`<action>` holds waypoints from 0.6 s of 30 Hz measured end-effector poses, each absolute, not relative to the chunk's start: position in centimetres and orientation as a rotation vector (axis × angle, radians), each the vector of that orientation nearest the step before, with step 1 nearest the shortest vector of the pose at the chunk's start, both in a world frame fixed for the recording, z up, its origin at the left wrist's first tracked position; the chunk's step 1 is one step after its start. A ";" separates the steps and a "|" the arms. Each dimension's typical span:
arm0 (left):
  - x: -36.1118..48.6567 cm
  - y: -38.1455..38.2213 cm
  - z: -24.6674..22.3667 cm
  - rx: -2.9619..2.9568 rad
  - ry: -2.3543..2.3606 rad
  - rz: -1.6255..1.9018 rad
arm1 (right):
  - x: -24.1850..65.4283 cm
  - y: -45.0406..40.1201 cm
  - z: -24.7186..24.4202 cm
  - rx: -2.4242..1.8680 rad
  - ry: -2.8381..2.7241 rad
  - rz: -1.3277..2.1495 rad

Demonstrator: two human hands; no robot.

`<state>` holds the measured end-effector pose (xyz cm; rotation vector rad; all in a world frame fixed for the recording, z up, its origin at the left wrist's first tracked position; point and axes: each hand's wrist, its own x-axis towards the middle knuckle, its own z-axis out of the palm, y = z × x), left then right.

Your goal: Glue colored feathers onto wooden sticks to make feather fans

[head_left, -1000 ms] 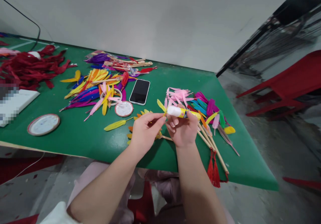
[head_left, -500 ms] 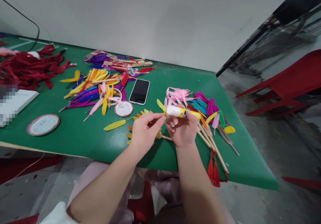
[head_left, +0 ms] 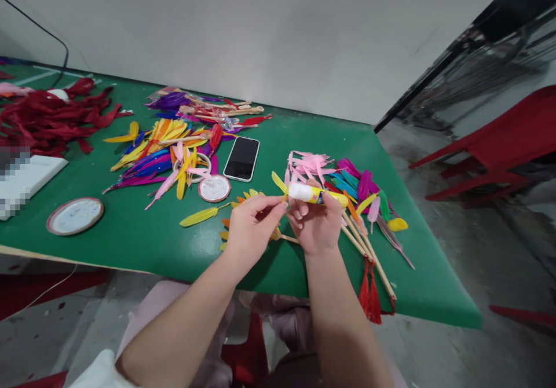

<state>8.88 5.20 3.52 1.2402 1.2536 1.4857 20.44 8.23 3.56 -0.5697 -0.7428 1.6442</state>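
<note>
Between the thumb and fingers of my left hand point(head_left: 254, 226) is the lower end of a small yellow feather point(head_left: 278, 182), its tip pointing up. My right hand point(head_left: 319, 220) is closed around a yellow glue stick point(head_left: 334, 197), whose white end point(head_left: 300, 192) meets or nearly meets the feather. Beneath my hands lies a fan of yellow and orange feathers point(head_left: 252, 194) with a thin wooden handle point(head_left: 289, 238), partly hidden by my left hand. A loose yellow feather point(head_left: 202, 217) rests to the left of it.
A phone point(head_left: 242, 159) and a round lid point(head_left: 214, 189) lie beyond my hands. Pink feathers point(head_left: 310, 165) and wooden handles with red tassels point(head_left: 369, 295) are at right. Coloured feather bundles point(head_left: 152, 162), another round lid point(head_left: 75, 215) and dark red strips point(head_left: 52, 116) spread leftward.
</note>
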 end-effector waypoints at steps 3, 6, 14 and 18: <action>8.9 5.2 3.5 1.243 1.252 1.487 | 20.4 8.2 3.5 -0.565 -0.759 1.636; 8.9 5.1 3.5 1.260 1.260 1.490 | 20.4 8.2 3.6 -0.567 -0.757 1.641; 8.9 5.3 3.4 1.211 1.242 1.499 | 20.4 8.2 3.7 -0.528 -0.704 1.669; 8.9 5.3 3.3 1.200 1.246 1.503 | 20.5 8.2 3.7 -0.505 -0.697 1.684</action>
